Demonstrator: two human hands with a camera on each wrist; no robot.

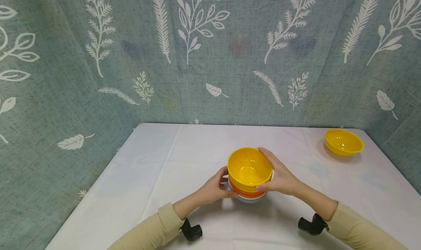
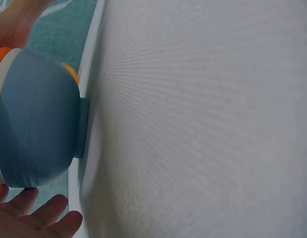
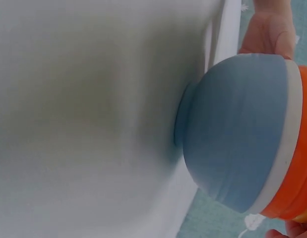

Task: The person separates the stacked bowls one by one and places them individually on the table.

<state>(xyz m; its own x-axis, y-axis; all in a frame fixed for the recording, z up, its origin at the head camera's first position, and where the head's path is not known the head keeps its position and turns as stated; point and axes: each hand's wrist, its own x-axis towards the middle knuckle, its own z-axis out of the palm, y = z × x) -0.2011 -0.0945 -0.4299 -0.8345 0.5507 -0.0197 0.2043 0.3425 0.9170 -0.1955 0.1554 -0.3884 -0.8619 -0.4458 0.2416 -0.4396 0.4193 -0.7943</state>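
Sleeves (image 1: pixel 148 224) of a tan color are nearest, with a small black part (image 1: pixel 192 232) by each wrist. Past them, both hands are busy with one stack of bowls. The left hand (image 1: pixel 213 187) curls round the left side of the stack, with its thumb low at the front. The right hand (image 1: pixel 283 175) holds the right side of the top yellow bowl (image 1: pixel 249 167), thumb in front and fingers behind.

The stack is near the middle of the tabletop (image 1: pixel 184 158). A blue bowl (image 2: pixel 41 119) with a white rim is at the bottom, and it looks to be standing on its foot. Orange (image 3: pixel 298 168) shows just above it, then yellow.

The bowls look stiff and smooth, and probably not heavy one by one. The shiny sides may be slippery, and a hard drop might chip them. A good place to hold is just under the rim, one hand on each side, so the stack does not tip.

Farther off, near the back right corner, sits another yellow bowl (image 1: pixel 343 143). Behind everything hangs a gray-green cloth (image 1: pixel 240 107) with white leaves.
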